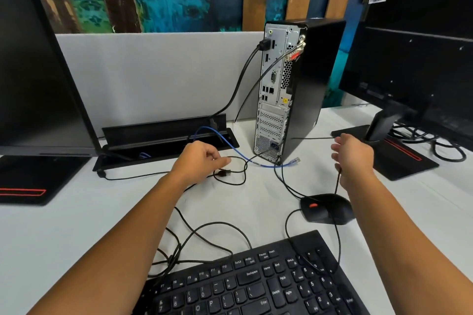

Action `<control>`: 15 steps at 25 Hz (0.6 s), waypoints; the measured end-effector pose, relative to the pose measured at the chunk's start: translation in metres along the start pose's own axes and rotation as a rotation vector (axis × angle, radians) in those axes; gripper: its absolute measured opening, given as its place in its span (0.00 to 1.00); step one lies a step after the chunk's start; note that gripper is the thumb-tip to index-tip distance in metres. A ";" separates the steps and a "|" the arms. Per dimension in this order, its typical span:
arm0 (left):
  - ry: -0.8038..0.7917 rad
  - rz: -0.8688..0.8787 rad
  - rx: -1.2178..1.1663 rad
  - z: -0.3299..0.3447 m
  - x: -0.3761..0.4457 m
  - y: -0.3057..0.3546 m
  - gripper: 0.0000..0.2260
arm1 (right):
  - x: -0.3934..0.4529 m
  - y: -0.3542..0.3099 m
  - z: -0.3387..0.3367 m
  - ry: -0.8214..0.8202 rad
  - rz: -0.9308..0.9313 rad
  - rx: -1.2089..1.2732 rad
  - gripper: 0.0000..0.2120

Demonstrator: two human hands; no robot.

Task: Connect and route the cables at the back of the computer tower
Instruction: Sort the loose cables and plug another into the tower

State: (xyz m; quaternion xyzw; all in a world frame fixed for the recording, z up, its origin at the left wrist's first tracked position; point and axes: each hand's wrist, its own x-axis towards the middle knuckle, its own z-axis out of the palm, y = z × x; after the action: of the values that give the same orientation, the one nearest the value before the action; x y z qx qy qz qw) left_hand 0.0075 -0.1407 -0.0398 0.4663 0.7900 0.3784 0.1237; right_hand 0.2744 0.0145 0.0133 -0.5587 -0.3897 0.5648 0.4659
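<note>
Just ahead of the left hand point(198, 158), a black USB plug point(224, 173) is seen lying flat on the white desk point(76, 225), its long axis running left to right and its thin cable looping back beneath the fingertips. That hand's fingers are curled, forefinger and thumb drawn together at the loop of cable; whether the cable is actually pinched cannot be told. The right hand point(354, 158) is held loosely open beside the computer tower point(302, 84), a thin black cord hanging from under its palm toward the mouse point(326, 208); a grip on it cannot be confirmed. A blue network cable point(230, 147) is laid between the hands, its clear plug point(294, 160) resting at the tower's foot. The plug is judged nearer the left hand, with the rear USB ports point(267, 93) up and to its right
</note>
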 end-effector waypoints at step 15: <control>0.107 0.146 -0.321 -0.003 -0.004 0.058 0.11 | -0.062 0.027 0.064 -0.652 -0.222 -0.679 0.16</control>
State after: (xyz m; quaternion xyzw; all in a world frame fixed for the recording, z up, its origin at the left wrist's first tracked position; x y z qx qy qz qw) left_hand 0.0449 -0.1297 0.0031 0.4760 0.6888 0.5319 0.1264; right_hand 0.2050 -0.0468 0.0084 -0.4281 -0.7351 0.4980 0.1682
